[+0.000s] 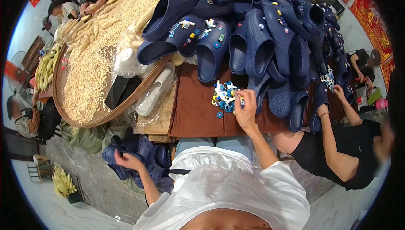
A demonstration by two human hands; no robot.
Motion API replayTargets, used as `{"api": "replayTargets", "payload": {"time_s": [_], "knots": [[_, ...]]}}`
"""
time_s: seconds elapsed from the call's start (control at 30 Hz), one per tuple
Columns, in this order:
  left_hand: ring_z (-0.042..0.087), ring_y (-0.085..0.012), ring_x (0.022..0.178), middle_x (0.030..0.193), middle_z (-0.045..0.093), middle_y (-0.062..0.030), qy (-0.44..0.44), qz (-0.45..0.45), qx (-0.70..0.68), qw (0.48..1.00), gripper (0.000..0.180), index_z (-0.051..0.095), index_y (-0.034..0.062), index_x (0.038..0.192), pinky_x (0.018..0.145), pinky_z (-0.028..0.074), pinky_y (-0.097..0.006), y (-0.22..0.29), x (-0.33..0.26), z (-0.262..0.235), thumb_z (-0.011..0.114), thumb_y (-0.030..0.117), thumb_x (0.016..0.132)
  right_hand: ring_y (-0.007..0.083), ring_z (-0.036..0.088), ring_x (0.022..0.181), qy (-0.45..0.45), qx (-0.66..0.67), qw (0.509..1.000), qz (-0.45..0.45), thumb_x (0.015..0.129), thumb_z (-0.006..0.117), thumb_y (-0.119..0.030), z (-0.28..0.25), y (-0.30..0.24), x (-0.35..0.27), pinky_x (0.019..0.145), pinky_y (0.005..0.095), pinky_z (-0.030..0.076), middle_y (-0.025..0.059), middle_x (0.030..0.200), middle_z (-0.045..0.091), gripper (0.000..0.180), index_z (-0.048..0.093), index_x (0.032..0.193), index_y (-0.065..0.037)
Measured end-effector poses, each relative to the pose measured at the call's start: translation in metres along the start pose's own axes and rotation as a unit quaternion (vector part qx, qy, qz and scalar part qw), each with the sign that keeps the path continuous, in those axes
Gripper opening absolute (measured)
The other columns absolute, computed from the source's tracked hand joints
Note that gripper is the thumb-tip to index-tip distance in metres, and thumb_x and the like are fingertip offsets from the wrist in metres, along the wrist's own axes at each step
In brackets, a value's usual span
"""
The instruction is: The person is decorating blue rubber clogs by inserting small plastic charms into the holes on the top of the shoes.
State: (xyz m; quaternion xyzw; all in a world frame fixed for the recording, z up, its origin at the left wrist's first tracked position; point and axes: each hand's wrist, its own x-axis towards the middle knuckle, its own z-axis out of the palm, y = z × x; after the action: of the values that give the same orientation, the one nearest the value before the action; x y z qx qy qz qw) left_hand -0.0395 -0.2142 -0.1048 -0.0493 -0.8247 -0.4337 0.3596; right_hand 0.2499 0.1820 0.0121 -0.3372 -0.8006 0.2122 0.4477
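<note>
My right hand (246, 108) is at the right side of a small heap of shoe charms (223, 95), coloured blue, white, yellow and black, on the brown cloth. Its thumb and fingers are bent together in a pinch; what is between them is too small to make out. Low at the left, my left hand (130, 161) reaches over dark blue clogs (145, 152) beside the table. Its fingers are stretched out and nothing shows in them. Beyond the charms lies a big pile of navy clogs (257, 44), several with charms fixed on top.
At left, a round woven tray (95, 122) holds corn kernels and cobs. A wrapped white shoe (155, 93) lies beside it. On my right a co-worker (344, 150) handles a clog (319, 105) near another charm heap (327, 77). Other people sit around the tray.
</note>
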Motion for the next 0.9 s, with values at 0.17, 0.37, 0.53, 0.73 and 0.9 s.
{"api": "replayTargets", "payload": {"time_s": [0.17, 0.37, 0.53, 0.73, 0.9], "knots": [[0.058, -0.032, 0.111, 0.118, 0.063, -0.0161, -0.273, 0.092, -0.213, 0.934, 0.028, 0.063, 0.0004, 0.107, 0.1, 0.044, -0.042, 0.137, -0.059, 0.046, 0.051, -0.008, 0.083, 0.0312, 0.057, 0.102, 0.082, -0.062, 0.995, -0.016, 0.089, 0.067, -0.007, -0.021, 0.003, 0.067, 0.088, 0.0412, 0.047, 0.0175, 0.111, 0.055, 0.034, 0.057, 0.12, 0.001], [0.063, -0.027, 0.104, 0.118, 0.061, -0.0166, -0.456, 0.132, -0.351, 0.807, 0.029, 0.071, 0.0029, 0.106, 0.083, 0.056, -0.033, 0.227, -0.125, 0.069, 0.054, -0.01, 0.087, 0.0358, 0.062, 0.093, 0.086, -0.041, 0.994, 0.059, 0.089, 0.072, -0.027, -0.013, 0.058, 0.144, 0.083, 0.0436, 0.049, 0.0221, 0.104, 0.059, 0.046, 0.055, 0.118, 0.003], [0.063, -0.0303, 0.106, 0.118, 0.062, -0.0169, -0.48, 0.087, -0.316, 0.814, 0.029, 0.071, 0.0029, 0.106, 0.086, 0.055, -0.035, 0.229, -0.145, 0.078, 0.054, -0.009, 0.086, 0.0376, 0.063, 0.08, 0.043, 0.024, 0.996, 0.072, 0.087, 0.07, -0.022, -0.007, 0.054, 0.159, 0.072, 0.0447, 0.048, 0.0216, 0.086, 0.061, 0.031, 0.059, 0.103, 0.003], [0.064, -0.0265, 0.104, 0.111, 0.064, -0.0153, -0.487, 0.086, -0.314, 0.81, 0.026, 0.068, 0.0014, 0.109, 0.089, 0.053, -0.033, 0.222, -0.143, 0.082, 0.052, -0.006, 0.09, 0.0402, 0.062, 0.08, 0.036, 0.037, 0.998, 0.037, 0.085, 0.068, -0.016, -0.009, -0.006, 0.125, 0.07, 0.0452, 0.048, 0.0229, 0.089, 0.061, 0.027, 0.058, 0.102, 0.003], [0.063, -0.0152, 0.098, 0.11, 0.064, -0.0076, -0.501, -0.067, -0.373, 0.778, 0.022, 0.064, -0.0032, 0.114, 0.087, 0.053, -0.031, 0.216, -0.131, 0.085, 0.049, -0.001, 0.098, 0.0405, 0.061, 0.076, -0.063, 0.102, 0.992, 0.027, 0.084, 0.067, -0.01, 0.002, -0.068, 0.042, 0.066, 0.0452, 0.049, 0.0221, 0.092, 0.06, 0.026, 0.058, 0.105, 0.002]]}}
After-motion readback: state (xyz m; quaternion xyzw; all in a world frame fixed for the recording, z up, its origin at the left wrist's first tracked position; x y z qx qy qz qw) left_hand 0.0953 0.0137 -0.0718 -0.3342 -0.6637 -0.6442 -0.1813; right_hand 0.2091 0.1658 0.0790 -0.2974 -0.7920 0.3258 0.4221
